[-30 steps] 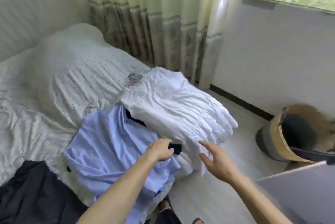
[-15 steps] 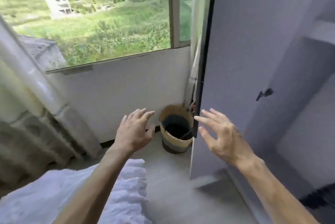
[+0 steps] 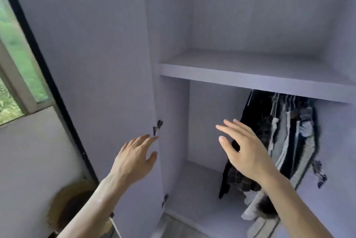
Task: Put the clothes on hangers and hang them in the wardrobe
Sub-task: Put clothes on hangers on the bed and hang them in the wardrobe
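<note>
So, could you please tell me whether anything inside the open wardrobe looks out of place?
Only slightly: the dark checked and striped clothes beneath the pale lilac shelf hang bunched together at a slant, one striped hem sagging low. Nothing looks damaged.

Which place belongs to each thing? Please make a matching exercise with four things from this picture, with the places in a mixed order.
Things:
1. clothes
2. basket
3. window
4. hinge

Places:
A. lower left corner of the view
B. just above the left hand
C. hanging under the shelf
D. far left, beside the open door

Pairs: 1-C, 2-A, 3-D, 4-B
</note>
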### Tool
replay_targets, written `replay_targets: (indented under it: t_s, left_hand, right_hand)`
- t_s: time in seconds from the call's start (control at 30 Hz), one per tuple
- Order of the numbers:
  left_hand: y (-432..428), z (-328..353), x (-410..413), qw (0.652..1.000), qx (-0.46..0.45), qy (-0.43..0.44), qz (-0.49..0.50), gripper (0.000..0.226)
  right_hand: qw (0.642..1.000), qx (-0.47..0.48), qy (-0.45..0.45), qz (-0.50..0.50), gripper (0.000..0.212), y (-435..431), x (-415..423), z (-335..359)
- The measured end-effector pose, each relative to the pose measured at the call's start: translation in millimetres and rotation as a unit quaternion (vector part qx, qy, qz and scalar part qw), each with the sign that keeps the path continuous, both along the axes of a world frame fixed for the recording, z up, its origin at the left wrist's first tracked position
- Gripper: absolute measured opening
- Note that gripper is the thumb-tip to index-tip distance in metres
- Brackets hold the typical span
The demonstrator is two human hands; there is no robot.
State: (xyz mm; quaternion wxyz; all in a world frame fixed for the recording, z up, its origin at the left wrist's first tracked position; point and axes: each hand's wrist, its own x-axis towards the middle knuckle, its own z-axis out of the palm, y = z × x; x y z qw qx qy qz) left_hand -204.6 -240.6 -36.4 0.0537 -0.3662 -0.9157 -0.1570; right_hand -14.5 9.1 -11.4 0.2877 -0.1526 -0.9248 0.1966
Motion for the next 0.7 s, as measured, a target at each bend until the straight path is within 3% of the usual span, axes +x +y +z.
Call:
replay_targets:
  t_s: [0.27,0.43,0.53,0.7]
  left_hand:
    - [163.3,14.4,-15.5,0.989,0.008,-0.030,-0.143,0.053]
    - [255.8,22.3,-34.1,0.981,0.002,-0.061,-0.184,0.055]
    - [309.1,8.1,-43.6,0.972,-0.004,-0.121,-0.200,0.057]
    - [370.4,-25.7,-44.2,0.949,0.005,-0.233,-0.212,0.059]
  right_hand:
    - [0.988,-0.006,0.014,-0.151,0.042,116.2,20.9,6.9]
    - [0.966,-0.003,0.070,-0.247,0.046,180.1,8.7,26.8]
    - [0.948,0.056,0.094,-0.300,0.048,220.8,-4.6,37.2]
    - [0.912,0.156,0.048,-0.376,0.046,280.6,-34.9,32.6]
